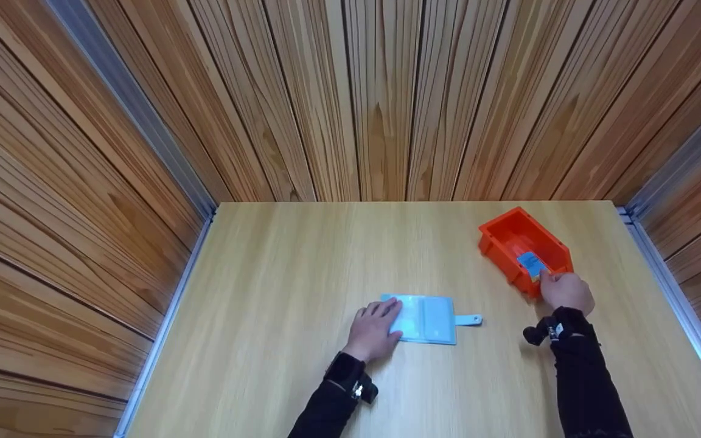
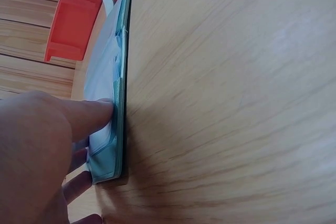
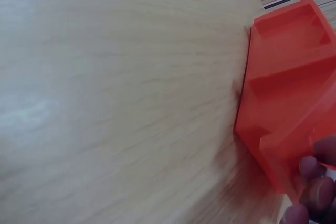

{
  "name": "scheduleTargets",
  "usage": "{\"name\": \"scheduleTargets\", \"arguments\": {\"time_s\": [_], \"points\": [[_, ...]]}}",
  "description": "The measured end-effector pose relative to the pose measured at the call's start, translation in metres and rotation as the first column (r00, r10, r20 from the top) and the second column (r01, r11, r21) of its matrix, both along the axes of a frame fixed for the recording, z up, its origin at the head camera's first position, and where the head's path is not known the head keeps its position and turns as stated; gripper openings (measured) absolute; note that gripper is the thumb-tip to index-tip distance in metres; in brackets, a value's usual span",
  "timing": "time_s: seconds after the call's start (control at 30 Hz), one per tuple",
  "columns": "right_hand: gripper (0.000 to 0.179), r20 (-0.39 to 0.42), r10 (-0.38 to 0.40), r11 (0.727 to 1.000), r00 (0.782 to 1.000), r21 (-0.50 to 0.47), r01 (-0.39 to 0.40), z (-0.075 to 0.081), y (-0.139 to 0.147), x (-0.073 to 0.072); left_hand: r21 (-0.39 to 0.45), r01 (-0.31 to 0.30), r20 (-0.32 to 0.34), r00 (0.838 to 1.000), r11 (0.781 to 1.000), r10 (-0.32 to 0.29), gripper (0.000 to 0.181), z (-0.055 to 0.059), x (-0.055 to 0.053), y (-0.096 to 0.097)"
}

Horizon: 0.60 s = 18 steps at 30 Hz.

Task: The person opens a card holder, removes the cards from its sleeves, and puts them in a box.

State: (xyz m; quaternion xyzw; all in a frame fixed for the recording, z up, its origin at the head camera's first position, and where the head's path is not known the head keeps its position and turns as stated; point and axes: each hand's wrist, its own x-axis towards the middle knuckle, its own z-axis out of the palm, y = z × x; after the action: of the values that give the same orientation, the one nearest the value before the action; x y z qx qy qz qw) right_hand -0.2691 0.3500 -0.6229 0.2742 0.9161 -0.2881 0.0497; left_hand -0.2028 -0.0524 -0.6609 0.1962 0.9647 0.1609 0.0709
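A light blue card holder lies opened flat on the table, its snap strap pointing right. My left hand rests on its left end, with fairly straight fingers across the cover and the thumb at the near edge. In the left wrist view, the thumb lies over clear sleeves along the holder's side. Farther right stands an orange bin, angled on the table. My right hand grips the bin's front rim, the thumb on the inner side. Close by the thumb, a blue card lies in the bin.
The light wood table is bounded by wood-panelled walls at the back and sides. Metal rails run along its left and right edges. Each wrist carries a dark strapped camera.
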Motion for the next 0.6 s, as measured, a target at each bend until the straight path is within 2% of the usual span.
{"name": "scheduleTargets", "arguments": {"time_s": [0.2, 0.37, 0.47, 0.6], "points": [[0.054, -0.039, 0.004, 0.999, 0.999, -0.041, -0.006, 0.006, 0.002, 0.008, 0.023, -0.007, 0.030, 1.000, 1.000, 0.006, 0.063, 0.004, 0.001, 0.002], [0.059, -0.182, 0.014, 1.000, 0.983, -0.015, -0.017, 0.018, -0.011, 0.010, 0.037, -0.009, 0.033, 0.999, 0.999, 0.008, 0.062, 0.007, 0.002, 0.002], [0.057, -0.298, 0.080, 0.997, 0.951, 0.033, -0.073, 0.027, -0.027, 0.011, 0.029, -0.011, 0.037, 0.999, 1.000, 0.010, 0.063, 0.007, 0.002, 0.002], [0.044, -0.396, 0.246, 0.969, 0.885, 0.097, -0.226, 0.029, -0.054, 0.016, 0.029, -0.012, 0.030, 1.000, 1.000, 0.011, 0.063, 0.005, 0.001, 0.003]]}}
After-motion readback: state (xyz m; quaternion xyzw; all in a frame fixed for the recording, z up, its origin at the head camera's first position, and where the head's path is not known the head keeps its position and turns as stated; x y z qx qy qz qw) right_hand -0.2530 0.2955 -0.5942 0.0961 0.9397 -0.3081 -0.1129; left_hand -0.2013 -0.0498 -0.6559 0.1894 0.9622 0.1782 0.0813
